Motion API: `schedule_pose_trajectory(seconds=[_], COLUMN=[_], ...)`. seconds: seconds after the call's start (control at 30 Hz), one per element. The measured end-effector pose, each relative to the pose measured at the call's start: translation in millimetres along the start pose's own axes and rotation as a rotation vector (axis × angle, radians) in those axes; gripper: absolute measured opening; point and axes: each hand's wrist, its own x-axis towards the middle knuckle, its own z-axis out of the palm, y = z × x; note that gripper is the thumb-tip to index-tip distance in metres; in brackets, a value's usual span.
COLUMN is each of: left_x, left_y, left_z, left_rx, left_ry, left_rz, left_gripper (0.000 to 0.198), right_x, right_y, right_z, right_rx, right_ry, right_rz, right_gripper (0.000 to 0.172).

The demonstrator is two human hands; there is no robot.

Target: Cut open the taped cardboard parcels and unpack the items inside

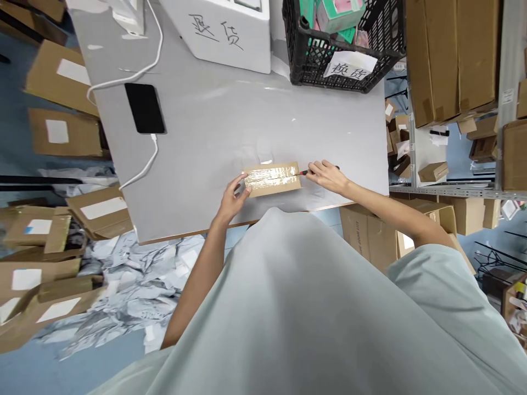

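Our L hand [233, 199] grips taped box [274, 186] on surface [214, 137] nr our edge; R hand [328, 176] holds slim tool [303, 173], tip at box's R end. If box slips, tool could skid twd L hand.

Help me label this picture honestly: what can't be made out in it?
In the head view:
Inside of the small carton: hidden by its taped top.
Handle of the tool: mostly covered by the right hand; its exact kind is too small to tell.
Far parts of the white box and black crate: cut off by the top edge.
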Motion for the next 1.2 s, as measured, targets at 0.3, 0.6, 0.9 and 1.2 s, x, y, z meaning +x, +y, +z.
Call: schedule_pose_trajectory(seconds=[0.3, 0.6, 0.9, 1.2], left_x=[-4, -1, 32, 38], left_y=[13, 68, 82, 75], left_z=[2.4, 23.5, 85.1, 79.7], left_rx=[0.133, 0.547, 0.550, 0.502], left_ry=[0.053, 0.100, -0.178, -0.196], left_rz=[-0.015, 0.215, 0.253, 0.255], left_gripper=[0.078, 0.074, 0.103, 0.110], right_x=[-82, -58, -31, -1], right_y=[53, -30, -29, -19], right_z=[44, 96, 79, 54], right_rx=[0.059, 0.358, 0.272, 0.100], right_ry=[0.039, 0.336, 0.208, 0.171], right_rz=[0.401, 0.585, 0.352, 0.158], right_gripper=[0.042, 0.037, 0.034, 0.036])
